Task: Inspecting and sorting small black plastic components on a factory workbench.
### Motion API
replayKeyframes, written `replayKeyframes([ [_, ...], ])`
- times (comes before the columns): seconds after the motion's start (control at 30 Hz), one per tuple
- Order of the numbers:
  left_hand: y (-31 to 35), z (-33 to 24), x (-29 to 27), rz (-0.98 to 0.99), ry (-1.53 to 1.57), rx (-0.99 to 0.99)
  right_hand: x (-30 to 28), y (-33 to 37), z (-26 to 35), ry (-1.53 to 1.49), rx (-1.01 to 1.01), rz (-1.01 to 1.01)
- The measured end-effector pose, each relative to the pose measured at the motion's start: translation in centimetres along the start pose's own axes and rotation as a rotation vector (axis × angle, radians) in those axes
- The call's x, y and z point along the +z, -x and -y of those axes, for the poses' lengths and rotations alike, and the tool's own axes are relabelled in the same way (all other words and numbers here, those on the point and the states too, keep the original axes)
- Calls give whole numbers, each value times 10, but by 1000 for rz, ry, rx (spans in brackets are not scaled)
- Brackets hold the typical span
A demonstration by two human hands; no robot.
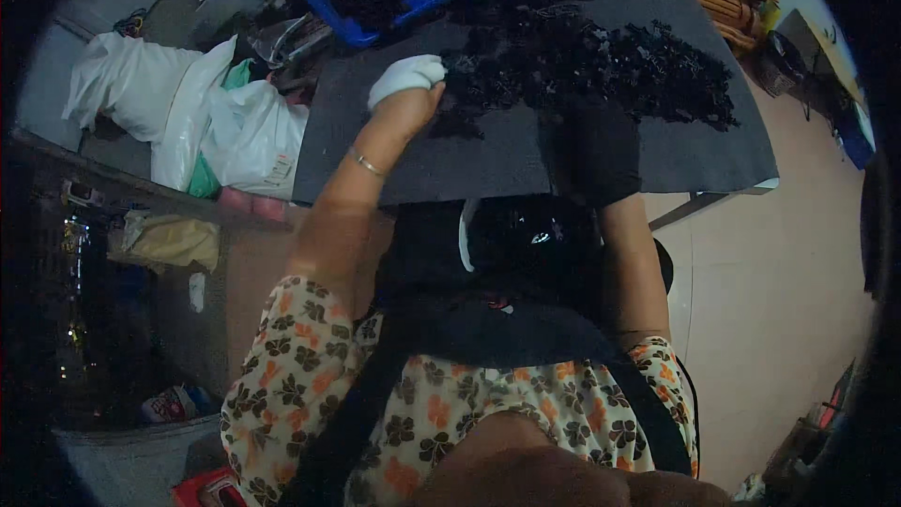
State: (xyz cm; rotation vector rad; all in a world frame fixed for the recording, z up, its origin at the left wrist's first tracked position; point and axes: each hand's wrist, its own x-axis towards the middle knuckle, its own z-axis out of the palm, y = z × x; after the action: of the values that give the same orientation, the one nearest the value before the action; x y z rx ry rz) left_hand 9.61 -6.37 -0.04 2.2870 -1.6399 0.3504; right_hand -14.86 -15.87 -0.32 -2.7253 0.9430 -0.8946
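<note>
I'm holding the left forearm (328, 230) at a slant, forward and inward. The left hand (409, 92) is curling under a white covering (402, 75), its bare thumb (435, 97) showing on the inner side; I'm not making out how tightly the fingers are closing. I'm pointing the right forearm (633, 263) almost straight ahead, leaning slightly inward. The right hand (593, 155) is lying in darkness, its fingers blending into black beyond the wrist.

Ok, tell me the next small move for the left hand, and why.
Probably best to ease the left hand slightly right and gather a few of the loose dark pieces: its white covering sits close to their left edge, and they lie scattered across the grey tabletop.
</note>
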Motion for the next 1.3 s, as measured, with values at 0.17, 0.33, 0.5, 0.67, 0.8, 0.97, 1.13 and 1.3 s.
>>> replayKeyframes([
  [0.17, 1, 9, 8, -56, 73, 93, -1, -1, -3, -27, -75, -32],
  [0.33, 20, 0, -8, -331, 135, 265, -10, 3, -1, -72, -134, 6],
  [0.5, 31, -28, -18, 18, 918, -241, 1, 6, -9, -257, -126, -53],
  [0.67, 42, -39, -22, 133, 1229, -288, 7, -1, -7, -199, -157, -112],
  [0.8, 43, -43, -19, 212, 1359, -291, 16, -4, -5, -296, -176, -139],
  [0.97, 43, -33, -14, 204, 1533, -335, 17, -8, 9, -128, -134, 34],
  [1.13, 43, -46, -21, 108, 1276, -219, 20, 1, -1, -484, -188, -71],
  [1.3, 50, -61, -26, 3, 973, 30, 4, 10, 14, -975, 53, 157],
])
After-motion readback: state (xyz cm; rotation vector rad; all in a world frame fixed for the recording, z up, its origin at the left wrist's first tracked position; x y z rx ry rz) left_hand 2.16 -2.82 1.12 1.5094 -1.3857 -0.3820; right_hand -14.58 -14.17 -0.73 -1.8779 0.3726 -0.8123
